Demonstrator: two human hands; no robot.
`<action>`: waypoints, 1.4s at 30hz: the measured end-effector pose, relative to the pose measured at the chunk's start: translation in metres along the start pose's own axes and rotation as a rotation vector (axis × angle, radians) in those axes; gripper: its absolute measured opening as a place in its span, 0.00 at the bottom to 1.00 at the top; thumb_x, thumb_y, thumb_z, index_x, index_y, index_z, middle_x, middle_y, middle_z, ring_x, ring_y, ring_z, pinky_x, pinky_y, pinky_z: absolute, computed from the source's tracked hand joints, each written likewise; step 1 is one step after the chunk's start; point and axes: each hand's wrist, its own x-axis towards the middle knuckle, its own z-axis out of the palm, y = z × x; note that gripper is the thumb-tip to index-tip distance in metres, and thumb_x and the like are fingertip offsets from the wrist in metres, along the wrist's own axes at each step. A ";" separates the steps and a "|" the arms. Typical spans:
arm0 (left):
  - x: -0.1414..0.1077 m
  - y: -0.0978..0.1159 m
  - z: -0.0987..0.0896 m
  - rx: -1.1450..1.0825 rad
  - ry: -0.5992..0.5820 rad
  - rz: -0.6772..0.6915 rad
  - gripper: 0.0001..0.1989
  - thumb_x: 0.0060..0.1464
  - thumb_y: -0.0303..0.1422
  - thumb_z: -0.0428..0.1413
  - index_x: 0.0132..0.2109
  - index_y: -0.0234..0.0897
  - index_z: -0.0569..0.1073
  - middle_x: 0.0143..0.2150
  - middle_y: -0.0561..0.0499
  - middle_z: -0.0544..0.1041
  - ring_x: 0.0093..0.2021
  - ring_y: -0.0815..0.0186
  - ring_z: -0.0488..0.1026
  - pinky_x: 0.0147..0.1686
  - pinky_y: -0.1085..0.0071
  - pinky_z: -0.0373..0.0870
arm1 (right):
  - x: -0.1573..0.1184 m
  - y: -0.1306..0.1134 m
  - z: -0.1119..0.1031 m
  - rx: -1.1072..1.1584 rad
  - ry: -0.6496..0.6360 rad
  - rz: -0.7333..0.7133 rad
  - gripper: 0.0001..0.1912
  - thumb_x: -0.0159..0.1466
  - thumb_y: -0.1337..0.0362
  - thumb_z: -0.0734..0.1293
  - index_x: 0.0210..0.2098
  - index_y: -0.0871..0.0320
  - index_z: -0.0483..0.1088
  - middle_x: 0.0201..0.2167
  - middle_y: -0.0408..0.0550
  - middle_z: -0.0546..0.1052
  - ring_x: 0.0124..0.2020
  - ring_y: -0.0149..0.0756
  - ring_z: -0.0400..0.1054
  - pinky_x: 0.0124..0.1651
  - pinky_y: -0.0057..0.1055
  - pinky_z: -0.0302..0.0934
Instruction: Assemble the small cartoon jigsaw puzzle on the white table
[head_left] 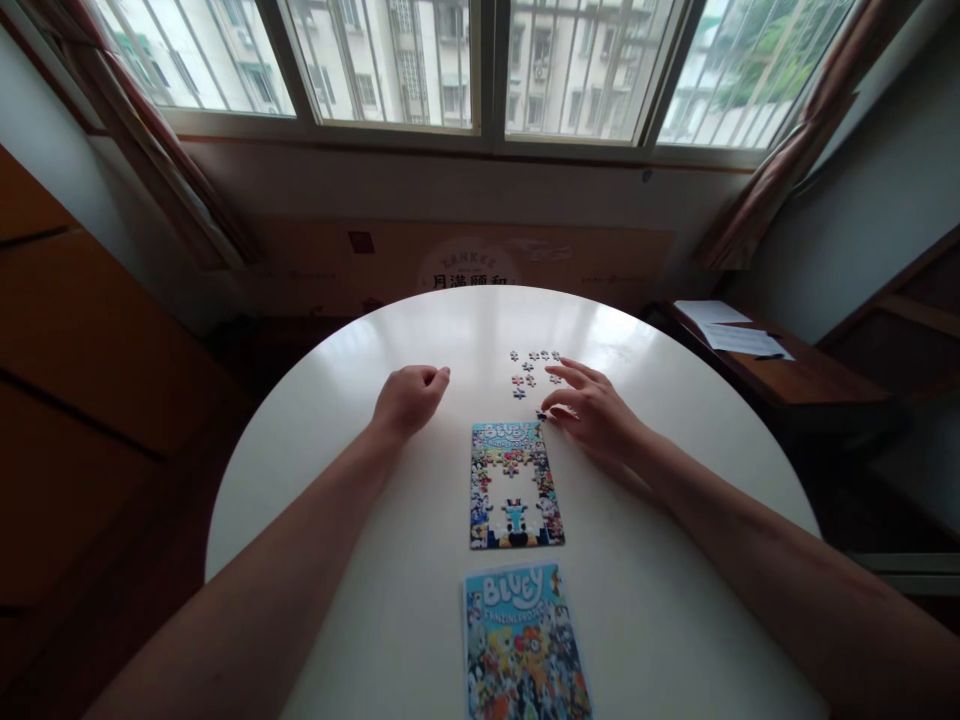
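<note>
My left hand (411, 398) rests on the white table left of the puzzle, curled into a fist with nothing showing in it. My right hand (592, 405) reaches over the loose pieces, its fingers spread apart. A dark puzzle piece (541, 414) lies at the tip of its lowest finger; whether they touch is hard to tell. Several loose jigsaw pieces (529, 380) are scattered just left of that hand. Nearer to me lies the partly filled jigsaw puzzle (478, 535), its border joined and a white gap in the middle.
A Bluey picture sheet (525, 640) lies at the near side of the round white table (300, 480). Papers (731, 330) and a dark pen lie on a wooden desk (795, 378) at the right. Beyond the table are a wall banner (600, 255) and barred windows.
</note>
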 end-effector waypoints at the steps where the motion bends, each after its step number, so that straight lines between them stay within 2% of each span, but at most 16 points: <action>1: -0.001 0.001 0.000 -0.001 0.003 0.012 0.23 0.58 0.42 0.49 0.18 0.40 0.54 0.16 0.55 0.52 0.20 0.68 0.52 0.27 0.65 0.46 | 0.000 0.001 -0.001 -0.003 -0.002 -0.004 0.12 0.65 0.69 0.69 0.44 0.47 0.80 0.65 0.45 0.67 0.70 0.51 0.54 0.65 0.58 0.59; 3: -0.002 0.003 -0.001 -0.002 0.005 0.038 0.24 0.58 0.42 0.50 0.18 0.40 0.53 0.16 0.55 0.52 0.20 0.68 0.51 0.27 0.65 0.46 | -0.001 0.001 -0.003 -0.013 -0.028 -0.029 0.17 0.66 0.70 0.69 0.50 0.44 0.79 0.66 0.43 0.66 0.71 0.51 0.52 0.66 0.60 0.58; 5: -0.003 0.005 -0.001 -0.004 0.002 0.060 0.24 0.59 0.42 0.50 0.18 0.40 0.53 0.15 0.56 0.51 0.19 0.69 0.50 0.26 0.65 0.46 | -0.001 0.000 -0.007 -0.031 -0.068 -0.043 0.16 0.67 0.68 0.68 0.50 0.42 0.78 0.67 0.43 0.65 0.72 0.53 0.50 0.66 0.62 0.55; 11: -0.010 0.017 -0.002 -0.015 -0.007 0.091 0.23 0.58 0.39 0.51 0.18 0.40 0.53 0.16 0.56 0.49 0.21 0.69 0.50 0.28 0.65 0.47 | -0.005 0.009 -0.021 -0.051 -0.147 0.042 0.08 0.66 0.63 0.70 0.42 0.47 0.81 0.68 0.44 0.64 0.72 0.59 0.49 0.67 0.64 0.52; 18: -0.011 0.022 0.003 -0.016 -0.022 0.098 0.23 0.60 0.38 0.52 0.20 0.39 0.54 0.19 0.56 0.49 0.24 0.70 0.49 0.31 0.66 0.48 | -0.011 0.029 -0.017 0.060 -0.127 0.020 0.05 0.62 0.65 0.72 0.38 0.53 0.81 0.66 0.46 0.66 0.71 0.61 0.50 0.69 0.64 0.50; 29: -0.005 0.012 0.009 -0.059 -0.048 0.082 0.20 0.61 0.38 0.53 0.23 0.39 0.56 0.20 0.56 0.47 0.25 0.71 0.48 0.30 0.66 0.47 | -0.011 0.034 -0.019 0.144 -0.124 0.085 0.04 0.58 0.64 0.74 0.34 0.57 0.79 0.65 0.48 0.67 0.71 0.62 0.49 0.70 0.63 0.49; 37: -0.005 0.009 0.010 -0.080 -0.066 0.079 0.18 0.61 0.38 0.52 0.25 0.38 0.58 0.21 0.56 0.48 0.27 0.70 0.49 0.30 0.66 0.49 | -0.013 0.040 -0.023 0.212 -0.114 0.048 0.07 0.58 0.59 0.75 0.32 0.55 0.80 0.62 0.45 0.70 0.70 0.62 0.53 0.68 0.65 0.52; 40: -0.005 0.009 0.010 -0.083 -0.083 0.084 0.19 0.61 0.39 0.53 0.25 0.39 0.58 0.20 0.56 0.48 0.26 0.70 0.48 0.29 0.66 0.49 | -0.014 0.035 -0.030 0.247 -0.133 0.037 0.05 0.58 0.60 0.75 0.31 0.55 0.79 0.59 0.46 0.73 0.68 0.59 0.57 0.68 0.61 0.54; 42: -0.006 0.012 0.009 -0.089 -0.089 0.094 0.20 0.60 0.38 0.54 0.24 0.39 0.57 0.20 0.56 0.48 0.26 0.71 0.48 0.29 0.66 0.49 | -0.014 0.030 -0.036 0.297 -0.120 0.041 0.04 0.58 0.61 0.75 0.30 0.54 0.79 0.55 0.46 0.76 0.64 0.55 0.64 0.67 0.57 0.58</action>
